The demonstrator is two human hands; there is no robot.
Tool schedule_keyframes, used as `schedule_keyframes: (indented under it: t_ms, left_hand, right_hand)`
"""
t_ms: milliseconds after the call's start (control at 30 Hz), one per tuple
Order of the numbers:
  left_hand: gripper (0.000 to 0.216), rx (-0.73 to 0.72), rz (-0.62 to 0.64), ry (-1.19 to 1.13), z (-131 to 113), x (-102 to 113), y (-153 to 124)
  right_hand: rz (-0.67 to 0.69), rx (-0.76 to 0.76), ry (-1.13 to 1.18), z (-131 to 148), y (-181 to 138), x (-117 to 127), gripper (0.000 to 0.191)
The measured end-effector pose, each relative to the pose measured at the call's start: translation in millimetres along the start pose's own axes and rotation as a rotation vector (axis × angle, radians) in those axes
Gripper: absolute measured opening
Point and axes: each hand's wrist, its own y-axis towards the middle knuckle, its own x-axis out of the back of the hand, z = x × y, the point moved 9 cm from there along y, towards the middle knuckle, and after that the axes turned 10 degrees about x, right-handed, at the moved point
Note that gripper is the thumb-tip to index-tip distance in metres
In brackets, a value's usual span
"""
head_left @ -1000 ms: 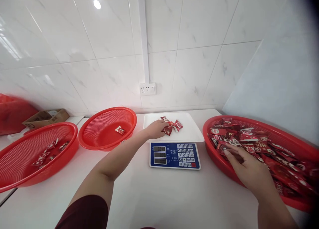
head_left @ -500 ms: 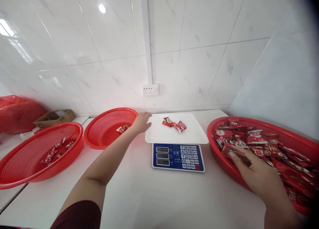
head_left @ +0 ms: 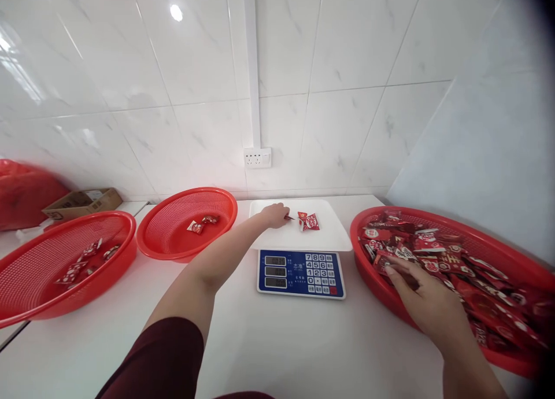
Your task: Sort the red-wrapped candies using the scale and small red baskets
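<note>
My left hand (head_left: 276,215) is over the white weighing pan (head_left: 325,237), its fingers pinched on a small red snack packet (head_left: 289,217). Beside it on the pan lie a few more red and white packets (head_left: 310,221). Below the pan is the scale's blue front panel (head_left: 301,273), with three small displays and a keypad. My right hand (head_left: 427,298) is at the near left side of the large red basket (head_left: 405,312), which is heaped with snack packets (head_left: 453,263). Thumb and fingers there close on a dark red packet (head_left: 381,264).
Two red mesh baskets, the middle one (head_left: 151,231) and the left one (head_left: 26,260), hold a few packets each. Behind them are an open cardboard box (head_left: 82,204) and a red plastic bag (head_left: 28,194). A tiled wall with a socket (head_left: 257,158) backs the white table (head_left: 243,335).
My left hand has moved right from the pan's left edge onto the pan and taken hold of a packet. My right hand stays at the large basket. The view has shifted slightly.
</note>
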Motion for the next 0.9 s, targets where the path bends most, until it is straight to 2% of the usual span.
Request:
schedule_keyframes:
  t_ms: [167, 367, 433, 467, 533, 667, 733, 800, 900]
  left_hand:
    - [0.032, 0.060, -0.028, -0.009, 20, 6, -17]
    - [0.033, 0.336, -0.173, 0.035, 103, 47, -46]
    - [0.034, 0.382, -0.176, 0.045, 116, 53, -56]
    - [0.035, 0.372, -0.170, 0.041, 114, 52, -58]
    - [0.042, 0.291, -0.153, 0.011, 91, 47, -58]
    - [0.059, 0.037, -0.123, -0.092, 5, 27, -38]
    - [0.063, -0.031, -0.096, -0.129, -32, 16, -24]
    - [0.060, -0.067, -0.056, -0.150, -57, 5, -11]
    - [0.041, -0.090, -0.043, -0.168, -72, -4, 1]
  right_hand:
    - [0.019, -0.057, -0.011, -3, -1, 0, 0.041]
    - [0.053, -0.093, -0.006, -2, -3, -1, 0.043]
    - [0.060, -0.106, 0.003, -1, -3, -1, 0.044]
    - [0.065, -0.116, 0.006, -2, -3, -2, 0.044]
    - [0.064, -0.119, 0.011, -3, -2, -2, 0.045]
    - [0.047, -0.090, 0.002, -6, 0, -5, 0.045]
    - [0.071, -0.086, -0.002, -8, 1, -9, 0.047]
    - [0.120, -0.076, -0.007, -9, 2, -14, 0.049]
    - [0.175, -0.020, -0.052, -11, 3, -21, 0.049]
